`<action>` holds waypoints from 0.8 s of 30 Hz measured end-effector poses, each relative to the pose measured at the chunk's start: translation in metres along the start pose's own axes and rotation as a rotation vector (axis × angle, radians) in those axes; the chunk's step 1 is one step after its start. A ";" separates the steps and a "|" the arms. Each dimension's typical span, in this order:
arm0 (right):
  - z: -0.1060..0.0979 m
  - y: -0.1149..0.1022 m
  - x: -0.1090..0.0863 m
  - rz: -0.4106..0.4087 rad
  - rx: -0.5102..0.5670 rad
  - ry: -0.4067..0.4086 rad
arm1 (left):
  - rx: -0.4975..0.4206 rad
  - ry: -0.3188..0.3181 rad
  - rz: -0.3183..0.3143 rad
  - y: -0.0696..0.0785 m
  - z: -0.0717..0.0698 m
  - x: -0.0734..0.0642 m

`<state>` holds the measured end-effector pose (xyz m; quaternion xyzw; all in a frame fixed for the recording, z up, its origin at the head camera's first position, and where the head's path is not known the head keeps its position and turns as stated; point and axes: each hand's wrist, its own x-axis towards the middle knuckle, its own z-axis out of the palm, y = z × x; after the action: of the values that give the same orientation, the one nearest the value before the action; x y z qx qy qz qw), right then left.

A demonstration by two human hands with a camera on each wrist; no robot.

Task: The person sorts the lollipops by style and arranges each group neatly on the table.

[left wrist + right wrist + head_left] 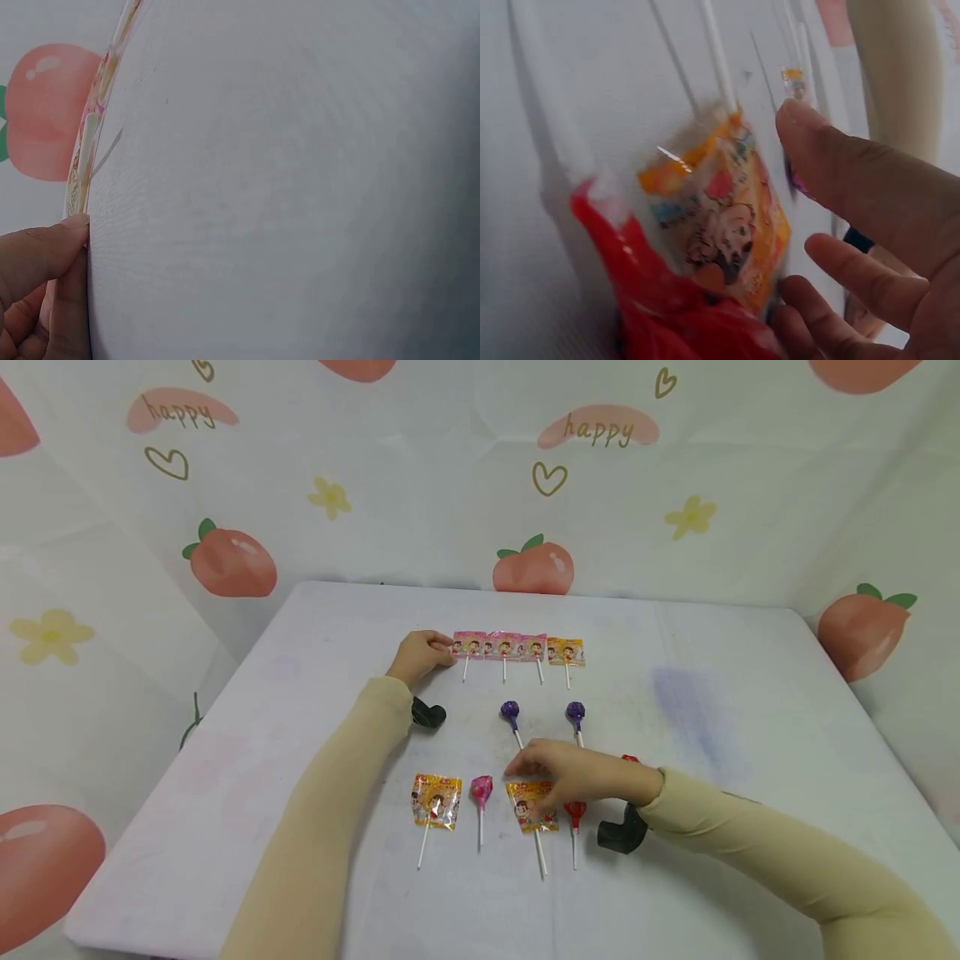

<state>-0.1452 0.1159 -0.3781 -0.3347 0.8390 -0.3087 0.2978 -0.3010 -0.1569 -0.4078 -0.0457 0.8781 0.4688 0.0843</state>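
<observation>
At the back of the table my left hand (pixel 420 656) pinches the left edge of a pink-wrapped flat lollipop (pixel 468 646), first in a row. Two more pink-wrapped lollipops (pixel 504 647) and an orange-wrapped one (pixel 566 652) continue that row. Fingers spread and slightly bent, my right hand (pixel 581 772) hovers over another orange-wrapped lollipop (pixel 525 802) nearer the front. In the right wrist view that orange wrapper (pixel 727 232) lies beside the thumb and fingers, ungripped. Beside it is a red lollipop (pixel 645 262), its stick toward the front.
Two purple round lollipops (pixel 510 710) lie mid-table. Toward the front left are an orange-wrapped lollipop (pixel 437 802) and a pink round one (pixel 482 789). A bit of red (pixel 630 758) shows behind my right wrist. A patterned cloth (pixel 420 552) hangs behind the table.
</observation>
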 end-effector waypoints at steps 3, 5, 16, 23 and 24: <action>0.004 0.001 0.002 0.000 -0.059 0.006 | 0.007 0.004 0.005 0.001 0.000 0.000; 0.006 0.001 0.003 0.005 -0.094 0.012 | -0.001 0.005 0.003 0.001 0.000 -0.001; 0.012 -0.001 0.004 -0.009 -0.156 0.055 | -0.058 0.015 -0.009 0.003 0.001 -0.003; 0.012 0.000 0.005 -0.036 -0.197 0.056 | -0.049 0.010 -0.013 0.003 0.001 -0.004; 0.012 0.000 0.005 -0.035 -0.199 0.056 | -0.049 0.009 -0.013 0.003 0.001 -0.004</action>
<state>-0.1393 0.1085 -0.3875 -0.3684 0.8676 -0.2381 0.2343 -0.2978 -0.1547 -0.4054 -0.0555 0.8664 0.4894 0.0822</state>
